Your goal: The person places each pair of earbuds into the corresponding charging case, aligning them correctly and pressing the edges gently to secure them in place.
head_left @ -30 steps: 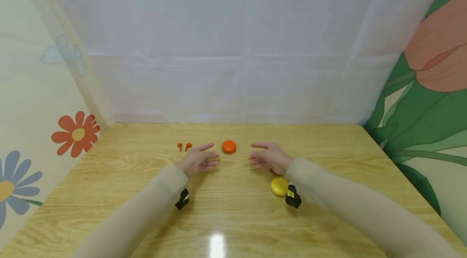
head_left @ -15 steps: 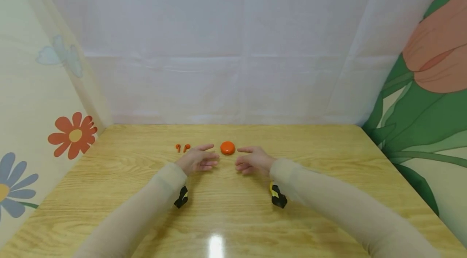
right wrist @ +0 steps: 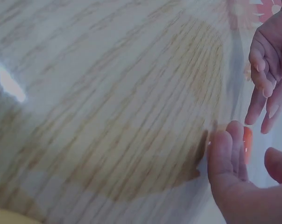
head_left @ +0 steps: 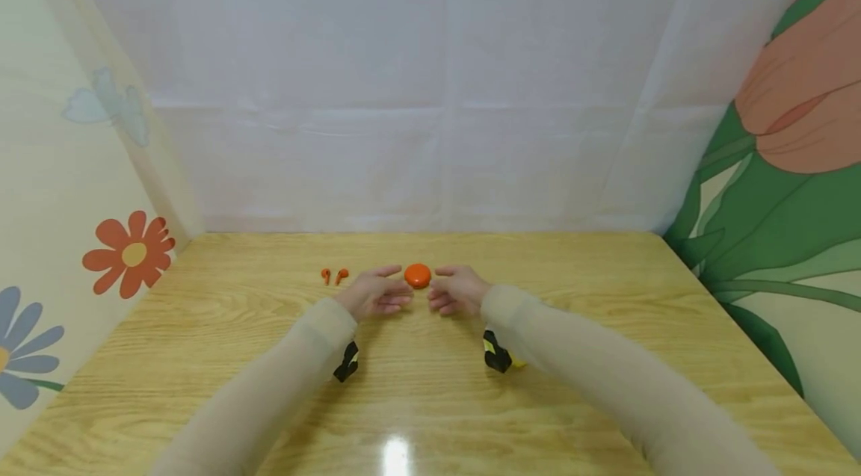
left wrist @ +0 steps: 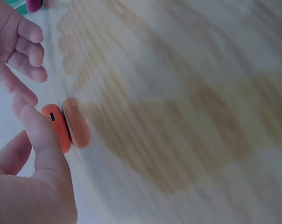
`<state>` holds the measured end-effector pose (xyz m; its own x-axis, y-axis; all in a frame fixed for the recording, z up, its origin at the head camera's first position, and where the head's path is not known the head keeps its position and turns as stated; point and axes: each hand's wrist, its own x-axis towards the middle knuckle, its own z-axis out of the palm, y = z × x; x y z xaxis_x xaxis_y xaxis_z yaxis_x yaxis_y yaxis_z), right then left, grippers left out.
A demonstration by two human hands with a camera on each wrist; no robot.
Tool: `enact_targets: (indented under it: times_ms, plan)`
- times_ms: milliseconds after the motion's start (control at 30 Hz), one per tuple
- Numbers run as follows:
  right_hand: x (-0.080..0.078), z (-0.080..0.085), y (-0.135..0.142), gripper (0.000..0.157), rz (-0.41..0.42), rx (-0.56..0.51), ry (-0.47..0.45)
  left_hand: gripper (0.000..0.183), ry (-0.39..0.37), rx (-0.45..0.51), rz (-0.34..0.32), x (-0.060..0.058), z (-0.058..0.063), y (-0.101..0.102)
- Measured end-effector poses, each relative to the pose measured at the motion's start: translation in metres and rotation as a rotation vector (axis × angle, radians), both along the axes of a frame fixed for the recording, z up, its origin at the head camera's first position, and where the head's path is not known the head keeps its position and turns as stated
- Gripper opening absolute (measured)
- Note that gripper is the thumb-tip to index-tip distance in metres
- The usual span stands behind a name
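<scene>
In the head view a round orange earbud case [head_left: 418, 276] lies on the wooden table between my two hands. Its charging port shows in the left wrist view, where the case [left wrist: 59, 128] stands edge-on above its reflection. My left hand [head_left: 378, 293] is just left of the case, fingers extended and slightly bent. From the right, my right hand [head_left: 460, 291] comes close with relaxed fingers. Neither hand grips the case; whether a fingertip touches it I cannot tell. Two orange earbuds [head_left: 341, 276] lie left of my left hand.
A yellow round object [head_left: 518, 362] is mostly hidden behind the right sleeve and its black wrist camera [head_left: 497, 353]. A white cloth [head_left: 430, 162] hangs behind the table [head_left: 417, 401]. Flower-patterned panels [head_left: 134, 255] flank it.
My right hand has moved left toward the orange case, and its sleeve now covers most of the yellow object. My left hand has shifted slightly right. The case and earbuds stay put.
</scene>
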<state>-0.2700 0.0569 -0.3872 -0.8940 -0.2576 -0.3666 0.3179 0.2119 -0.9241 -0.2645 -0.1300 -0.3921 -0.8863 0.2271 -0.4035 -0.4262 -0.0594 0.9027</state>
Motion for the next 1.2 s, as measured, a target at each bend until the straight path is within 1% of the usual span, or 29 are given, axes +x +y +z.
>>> enact_targets:
  times_ms: [100, 200, 400, 567, 733, 833, 1000, 1200]
  plan:
    - [-0.002, -0.001, -0.001, 0.053, -0.004, 0.031, -0.005, 0.061, -0.004, -0.008, 0.009, -0.002, -0.001, 0.0]
    - [-0.004, -0.002, -0.003, 0.051, -0.008, 0.044, -0.023, 0.062, -0.003, -0.018, 0.005, -0.003, -0.002, 0.0]
    - [-0.011, -0.003, -0.007, 0.051, -0.012, 0.009, -0.044, 0.062, -0.005, -0.041, 0.012, -0.005, -0.004, 0.0]
    - [-0.018, -0.002, -0.008, 0.048, -0.04, 0.014, -0.061, 0.062, -0.007, -0.066, -0.008, -0.008, -0.002, 0.003]
    - [-0.023, -0.001, -0.01, 0.048, -0.049, 0.02, -0.073, 0.063, -0.036, -0.076, 0.014, -0.012, -0.002, 0.005]
    - [-0.026, -0.004, -0.011, 0.047, -0.045, 0.012, -0.071, 0.063, -0.039, -0.082, 0.011, -0.014, -0.004, 0.006]
    - [-0.029, -0.01, -0.012, 0.045, -0.037, 0.002, -0.066, 0.058, -0.049, -0.083, 0.001, -0.015, -0.005, 0.009]
    - [-0.029, -0.006, -0.014, 0.045, -0.06, 0.04, -0.074, 0.052, -0.055, -0.101, 0.017, -0.018, -0.008, 0.012]
